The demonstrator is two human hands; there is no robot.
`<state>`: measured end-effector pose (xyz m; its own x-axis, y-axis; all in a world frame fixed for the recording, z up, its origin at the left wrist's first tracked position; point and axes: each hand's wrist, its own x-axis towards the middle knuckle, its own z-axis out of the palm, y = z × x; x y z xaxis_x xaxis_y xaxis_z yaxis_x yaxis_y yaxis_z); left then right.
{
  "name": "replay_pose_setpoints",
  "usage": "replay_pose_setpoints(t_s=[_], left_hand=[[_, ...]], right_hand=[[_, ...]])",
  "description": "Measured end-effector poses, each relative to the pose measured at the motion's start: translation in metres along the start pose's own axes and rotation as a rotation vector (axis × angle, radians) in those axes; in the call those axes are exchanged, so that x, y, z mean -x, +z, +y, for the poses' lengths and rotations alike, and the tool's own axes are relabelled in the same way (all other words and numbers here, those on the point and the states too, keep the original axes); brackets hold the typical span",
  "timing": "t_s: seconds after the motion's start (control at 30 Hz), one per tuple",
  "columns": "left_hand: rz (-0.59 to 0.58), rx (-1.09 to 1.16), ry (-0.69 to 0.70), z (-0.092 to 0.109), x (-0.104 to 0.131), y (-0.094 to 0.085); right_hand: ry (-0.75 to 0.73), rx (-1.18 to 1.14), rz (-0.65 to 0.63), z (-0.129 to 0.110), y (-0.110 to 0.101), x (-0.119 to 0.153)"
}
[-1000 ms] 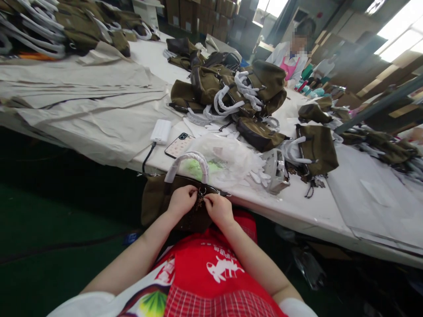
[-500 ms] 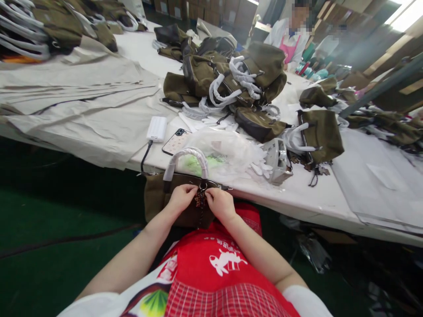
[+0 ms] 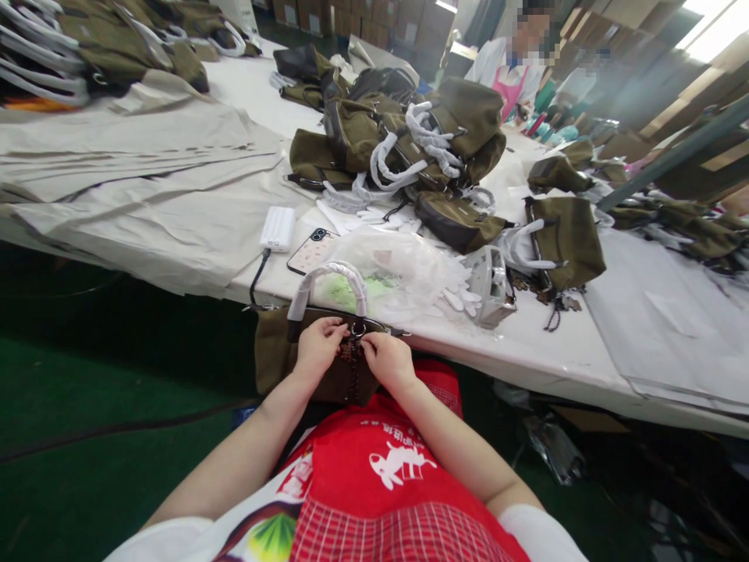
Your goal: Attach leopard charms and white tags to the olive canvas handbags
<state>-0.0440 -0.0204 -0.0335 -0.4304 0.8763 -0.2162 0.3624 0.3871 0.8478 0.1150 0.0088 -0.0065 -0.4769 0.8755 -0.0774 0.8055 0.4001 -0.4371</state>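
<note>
An olive bag [image 3: 272, 355] with a wrapped white handle [image 3: 335, 269] is upright against the table's front edge, close to my body. At its top, below a metal ring, hangs a dark beaded charm [image 3: 353, 371]. My left hand [image 3: 321, 343] is at the charm's left side, fingers closed in a pinch near the ring. My right hand [image 3: 387, 357] pinches at the charm's right side. Both hands are in front of the bag, and their fingertips hide part of the charm.
On the white table [image 3: 544, 343] are a power bank [image 3: 277, 229], a phone [image 3: 308, 250], a clear plastic bag [image 3: 398, 269], a tape dispenser [image 3: 492, 287] and a pile of olive bags [image 3: 356, 133]. A person [image 3: 509, 74] stands beyond the table.
My left hand has shifted slightly up, its fingers now bent nearer the ring. My right hand has barely moved. The far person's hand has risen a little.
</note>
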Motion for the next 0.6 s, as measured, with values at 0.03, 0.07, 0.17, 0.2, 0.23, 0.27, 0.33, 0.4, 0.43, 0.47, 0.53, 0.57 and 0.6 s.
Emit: replay_pose_setpoints(t_s=[0.03, 0.07, 0.17, 0.2, 0.23, 0.27, 0.33, 0.4, 0.43, 0.47, 0.53, 0.57, 0.6], left_hand=[[-0.006, -0.036, -0.005, 0.0, -0.001, -0.003], [-0.015, -0.077, -0.003, 0.001, -0.001, -0.006], [-0.069, -0.196, 0.04, 0.005, -0.003, -0.014], [-0.093, -0.226, 0.058, 0.007, -0.003, -0.015], [-0.117, -0.249, 0.074, 0.009, -0.004, -0.016], [-0.139, -0.266, 0.086, 0.011, -0.005, -0.017], [-0.176, -0.277, 0.103, 0.014, -0.007, -0.016], [-0.205, -0.252, 0.114, 0.014, -0.009, -0.015], [-0.218, -0.226, 0.117, 0.014, -0.009, -0.015], [-0.229, -0.192, 0.118, 0.013, -0.009, -0.014], [-0.251, -0.108, 0.104, 0.01, -0.008, -0.014], [-0.26, -0.062, 0.088, 0.009, -0.007, -0.013], [-0.267, -0.017, 0.069, 0.007, -0.006, -0.013]], right_hand=[[0.001, 0.003, -0.005, 0.0, 0.0, 0.0], [0.001, 0.005, -0.011, -0.001, 0.0, 0.0], [-0.001, 0.007, -0.018, -0.001, 0.0, 0.0], [-0.003, 0.008, -0.018, -0.001, 0.001, 0.0], [-0.004, 0.01, -0.017, -0.001, 0.001, 0.0], [-0.005, 0.011, -0.019, -0.002, 0.001, 0.0], [-0.002, 0.01, -0.02, -0.002, 0.001, 0.0], [0.005, 0.001, -0.017, -0.002, 0.0, 0.001], [0.007, -0.004, -0.016, -0.003, -0.001, 0.001], [0.008, -0.01, -0.014, -0.003, -0.003, 0.001], [0.012, -0.017, -0.001, -0.005, -0.006, 0.002], [0.022, -0.019, 0.016, -0.006, -0.008, 0.001], [0.032, -0.019, 0.038, -0.007, -0.01, 0.001]])
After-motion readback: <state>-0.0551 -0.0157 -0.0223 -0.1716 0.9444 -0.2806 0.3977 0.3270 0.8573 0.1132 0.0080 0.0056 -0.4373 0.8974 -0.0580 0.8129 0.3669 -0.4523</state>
